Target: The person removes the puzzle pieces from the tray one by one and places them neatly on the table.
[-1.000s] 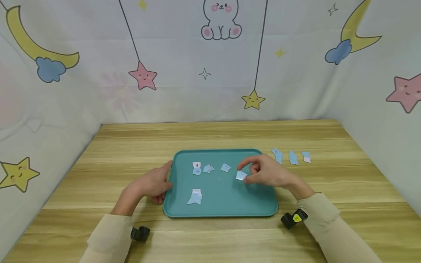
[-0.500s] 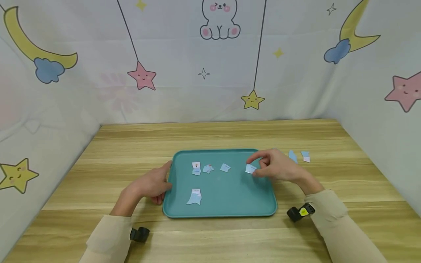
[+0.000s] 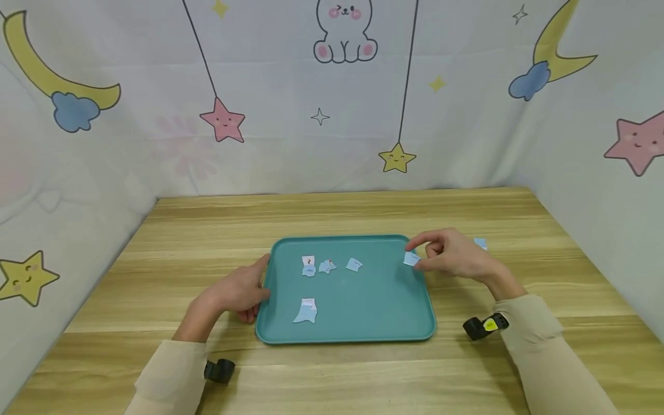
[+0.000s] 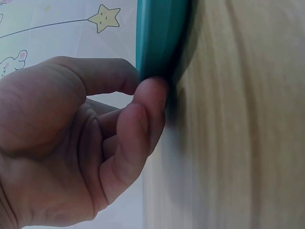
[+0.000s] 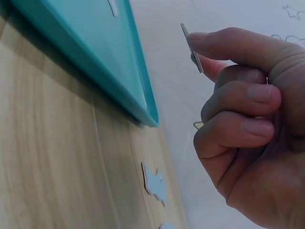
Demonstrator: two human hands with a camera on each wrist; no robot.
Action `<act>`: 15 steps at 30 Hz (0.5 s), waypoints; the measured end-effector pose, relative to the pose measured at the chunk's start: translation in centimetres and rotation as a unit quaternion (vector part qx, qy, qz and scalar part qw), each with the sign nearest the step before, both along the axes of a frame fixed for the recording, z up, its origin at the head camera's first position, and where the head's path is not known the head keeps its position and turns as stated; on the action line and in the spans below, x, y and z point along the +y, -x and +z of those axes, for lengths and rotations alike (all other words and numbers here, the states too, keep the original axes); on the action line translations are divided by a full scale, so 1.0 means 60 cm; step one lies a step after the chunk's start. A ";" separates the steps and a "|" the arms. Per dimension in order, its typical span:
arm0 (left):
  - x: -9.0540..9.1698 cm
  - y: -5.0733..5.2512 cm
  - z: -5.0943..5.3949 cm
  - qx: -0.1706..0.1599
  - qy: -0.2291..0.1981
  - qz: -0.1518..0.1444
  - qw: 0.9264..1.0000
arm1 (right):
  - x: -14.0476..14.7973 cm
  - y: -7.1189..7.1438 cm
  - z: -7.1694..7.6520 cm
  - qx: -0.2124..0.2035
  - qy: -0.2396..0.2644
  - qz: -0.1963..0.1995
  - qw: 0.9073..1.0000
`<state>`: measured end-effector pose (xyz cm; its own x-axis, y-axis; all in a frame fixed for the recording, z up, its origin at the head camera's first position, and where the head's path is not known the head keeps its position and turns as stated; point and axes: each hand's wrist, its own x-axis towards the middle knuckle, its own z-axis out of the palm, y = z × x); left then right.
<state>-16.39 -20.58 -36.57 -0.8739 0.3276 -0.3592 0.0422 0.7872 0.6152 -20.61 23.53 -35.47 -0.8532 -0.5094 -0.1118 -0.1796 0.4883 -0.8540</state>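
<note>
Thumb and index finger of my right hand (image 3: 451, 253) pinch a small light-blue paper piece (image 3: 411, 259) over the back right corner of the teal tray (image 3: 363, 342). The right wrist view shows this piece (image 5: 191, 47) edge-on, raised above the rim, with the other fingers curled. My left hand (image 3: 233, 294) touches the tray's left edge, index finger and thumb apart. On the tray lie a white-and-blue piece (image 3: 308, 266), a jagged piece (image 3: 327, 266) and a blue piece (image 3: 354, 264) along the back, and a larger piece (image 3: 305, 311) at the front left.
Right of the tray, a blue piece (image 3: 480, 243) lies on the wooden table (image 3: 332, 377), partly behind my right hand. A jagged blue piece (image 5: 155, 185) lies beside the tray in the right wrist view. A patterned cloth (image 3: 280, 155) hangs behind the table.
My right hand has carried the pinched piece right and toward the back, from over the tray's right part to its back right corner, covering table pieces. My left hand stays at the tray's edge.
</note>
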 end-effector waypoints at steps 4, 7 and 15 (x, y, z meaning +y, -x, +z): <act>-0.001 0.001 -0.001 0.003 -0.003 -0.003 1.000 | 0.011 0.002 -0.001 0.000 -0.011 0.000 1.000; 0.000 0.001 -0.001 0.004 -0.003 -0.005 1.000 | 0.017 0.003 -0.001 -0.004 -0.012 -0.003 1.000; 0.000 0.002 0.000 0.001 0.000 -0.005 1.000 | 0.034 0.006 -0.004 -0.005 -0.029 -0.017 0.999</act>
